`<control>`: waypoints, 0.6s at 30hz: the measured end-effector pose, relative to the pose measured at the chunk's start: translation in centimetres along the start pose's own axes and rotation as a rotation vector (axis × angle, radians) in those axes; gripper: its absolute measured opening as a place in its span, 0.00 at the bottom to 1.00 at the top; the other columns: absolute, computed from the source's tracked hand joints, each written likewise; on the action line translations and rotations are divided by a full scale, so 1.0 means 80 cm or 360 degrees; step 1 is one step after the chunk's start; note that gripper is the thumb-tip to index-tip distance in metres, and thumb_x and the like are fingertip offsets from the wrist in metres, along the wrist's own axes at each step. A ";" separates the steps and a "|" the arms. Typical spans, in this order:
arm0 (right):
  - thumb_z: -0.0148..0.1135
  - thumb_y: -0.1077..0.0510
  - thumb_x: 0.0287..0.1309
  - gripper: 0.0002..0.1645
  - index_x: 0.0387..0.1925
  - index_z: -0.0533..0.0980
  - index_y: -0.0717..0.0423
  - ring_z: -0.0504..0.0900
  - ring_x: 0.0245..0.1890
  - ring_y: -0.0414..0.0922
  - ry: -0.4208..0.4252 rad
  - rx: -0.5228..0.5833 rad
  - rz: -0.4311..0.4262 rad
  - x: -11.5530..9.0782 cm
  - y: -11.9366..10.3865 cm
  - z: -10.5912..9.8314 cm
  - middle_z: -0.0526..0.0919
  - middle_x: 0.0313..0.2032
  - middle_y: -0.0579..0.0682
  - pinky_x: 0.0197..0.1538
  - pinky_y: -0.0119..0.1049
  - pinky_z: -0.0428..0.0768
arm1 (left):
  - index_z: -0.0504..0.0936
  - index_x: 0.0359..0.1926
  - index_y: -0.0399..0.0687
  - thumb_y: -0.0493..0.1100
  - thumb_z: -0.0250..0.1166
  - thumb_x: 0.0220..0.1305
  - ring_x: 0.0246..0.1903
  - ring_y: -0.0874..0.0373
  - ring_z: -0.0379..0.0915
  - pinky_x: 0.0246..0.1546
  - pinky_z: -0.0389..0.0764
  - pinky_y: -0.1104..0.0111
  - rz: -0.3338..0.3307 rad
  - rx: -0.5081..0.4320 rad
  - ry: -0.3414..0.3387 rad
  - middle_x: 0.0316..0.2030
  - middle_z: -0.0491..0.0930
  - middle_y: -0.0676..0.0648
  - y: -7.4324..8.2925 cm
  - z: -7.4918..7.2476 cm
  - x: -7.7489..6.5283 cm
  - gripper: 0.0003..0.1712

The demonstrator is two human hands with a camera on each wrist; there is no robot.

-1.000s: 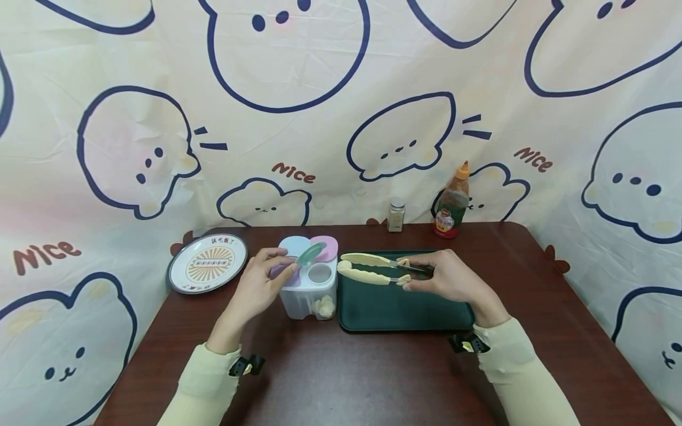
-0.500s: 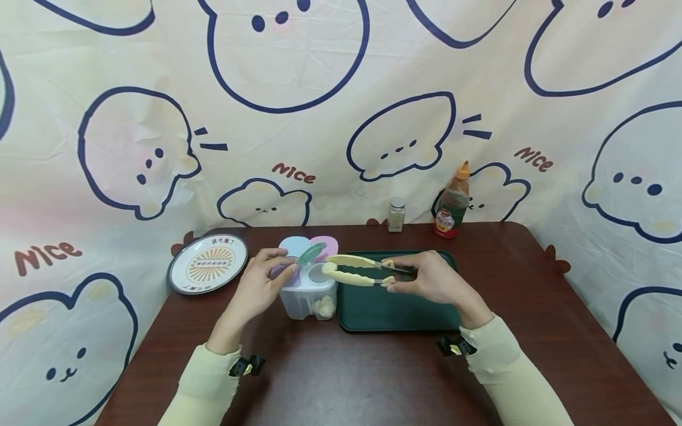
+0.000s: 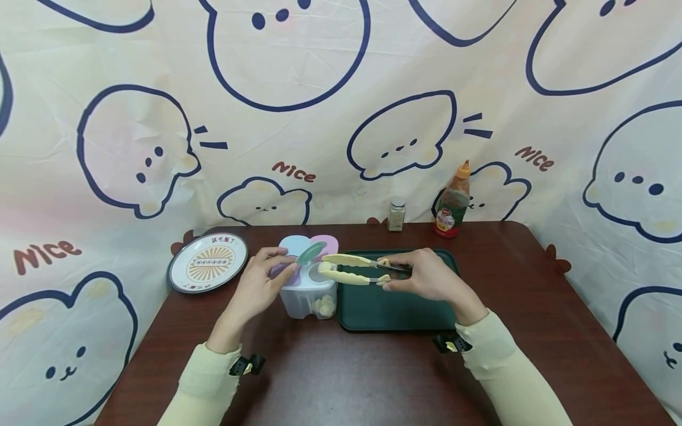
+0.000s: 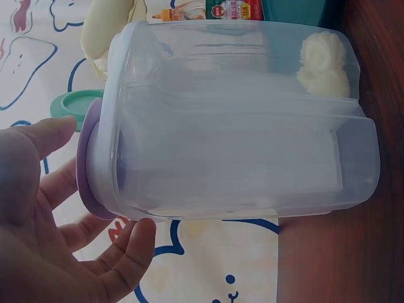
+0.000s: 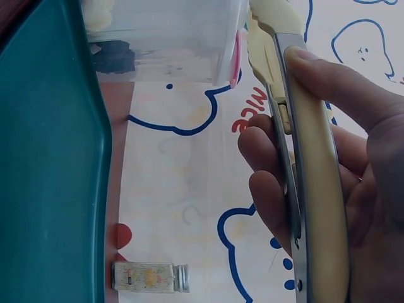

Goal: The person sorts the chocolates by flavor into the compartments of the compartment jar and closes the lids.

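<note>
My left hand is at the top left of a clear plastic container with several coloured lids. Its thumb is by the raised green lid, its fingers spread loosely beside the purple lid. Under the round opening, cream-coloured lumps lie at the bottom of one compartment; dark pieces show in another. My right hand grips yellow tongs held level, thumb on one handle and fingers on the other. The tong arms are spread, their tips overlapping the opening in the head view, with nothing between them.
A dark green tray lies right of the container, under the tongs. At the left stands a white printed plate. Along the back edge of the brown table are a small jar and a sauce bottle with an orange cap.
My right hand has moved left with the tongs, bringing their tips from the container's right side over its round opening. My left hand and the green lid have stayed in place.
</note>
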State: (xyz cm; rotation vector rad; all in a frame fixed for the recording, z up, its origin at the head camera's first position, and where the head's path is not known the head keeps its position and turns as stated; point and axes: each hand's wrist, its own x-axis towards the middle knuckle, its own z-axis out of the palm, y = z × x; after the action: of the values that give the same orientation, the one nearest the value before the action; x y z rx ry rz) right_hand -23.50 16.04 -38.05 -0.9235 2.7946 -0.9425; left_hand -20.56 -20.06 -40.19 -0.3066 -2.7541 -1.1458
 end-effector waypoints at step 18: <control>0.75 0.44 0.52 0.31 0.58 0.81 0.46 0.74 0.24 0.39 0.0011 0.0006 0.0065 -0.003 0.008 -0.007 0.87 0.35 0.44 0.23 0.31 0.67 | 0.86 0.52 0.49 0.54 0.63 0.69 0.65 0.41 0.62 0.64 0.65 0.42 0.0029 0.0012 0.0019 0.63 0.73 0.42 0.000 0.000 0.002 0.19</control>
State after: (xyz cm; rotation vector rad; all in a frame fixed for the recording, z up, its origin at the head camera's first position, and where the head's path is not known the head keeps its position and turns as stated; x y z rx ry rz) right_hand -23.78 16.84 -38.02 -0.8613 2.8049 -0.9467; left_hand -20.69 -20.07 -40.19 -0.3224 -2.7391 -1.1294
